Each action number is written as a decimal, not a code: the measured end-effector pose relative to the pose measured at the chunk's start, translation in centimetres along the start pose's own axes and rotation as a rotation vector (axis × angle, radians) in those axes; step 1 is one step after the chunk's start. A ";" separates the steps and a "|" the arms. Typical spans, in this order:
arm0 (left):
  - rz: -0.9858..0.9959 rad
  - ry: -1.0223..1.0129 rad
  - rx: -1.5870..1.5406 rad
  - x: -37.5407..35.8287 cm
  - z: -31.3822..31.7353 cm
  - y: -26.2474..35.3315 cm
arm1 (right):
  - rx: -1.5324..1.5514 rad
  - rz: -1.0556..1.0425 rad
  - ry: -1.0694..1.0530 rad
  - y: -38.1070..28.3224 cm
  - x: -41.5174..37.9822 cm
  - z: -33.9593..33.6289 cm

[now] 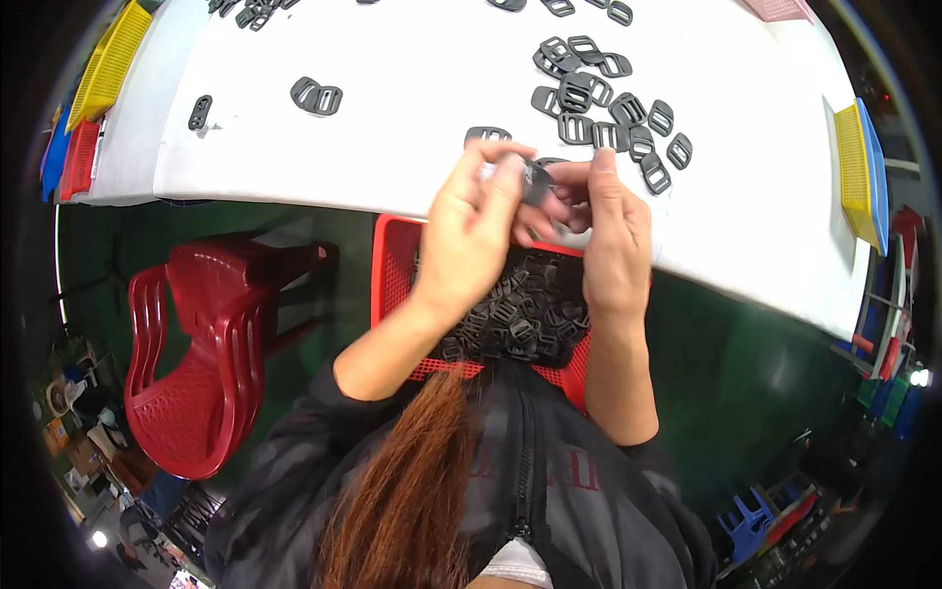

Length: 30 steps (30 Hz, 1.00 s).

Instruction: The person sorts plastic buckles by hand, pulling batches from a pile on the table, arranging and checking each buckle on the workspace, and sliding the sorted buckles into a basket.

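My left hand pinches a black plastic strap buckle between thumb and fingers, above the table's near edge. My right hand is curled in from the other side, its fingers against the same buckle and partly blurred. Just beyond the hands, another buckle lies on the white table. A loose group of similar black buckles spreads beyond my right hand. Below both hands, a red basket holds many more small black buckles.
Two buckles and a small black piece lie on the table's left part. More black pieces sit at its far edge. Yellow baskets flank the table. A dark red plastic chair stands on the green floor at left.
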<state>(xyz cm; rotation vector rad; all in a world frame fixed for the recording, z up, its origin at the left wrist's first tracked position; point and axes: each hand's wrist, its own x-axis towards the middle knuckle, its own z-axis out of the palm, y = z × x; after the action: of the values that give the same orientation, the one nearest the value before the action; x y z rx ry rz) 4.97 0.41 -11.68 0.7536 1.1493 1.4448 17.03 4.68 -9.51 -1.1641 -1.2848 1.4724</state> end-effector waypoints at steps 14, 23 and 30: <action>0.318 0.802 1.445 7.9 -22.3 5.3 | -0.806 -0.209 0.282 2.0 -1.9 -10.0; 0.468 0.473 1.047 4.9 -10.0 4.7 | -0.923 -0.354 0.309 2.4 0.5 -9.3; 0.388 0.263 1.005 4.0 -7.0 2.9 | -0.887 -0.371 0.291 2.9 1.1 -9.6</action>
<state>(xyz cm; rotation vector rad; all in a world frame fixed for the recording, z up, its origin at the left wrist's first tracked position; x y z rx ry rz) -3.30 2.69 -11.83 1.5677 2.0577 1.2333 26.14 7.43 -12.89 -1.4956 -1.8762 0.4089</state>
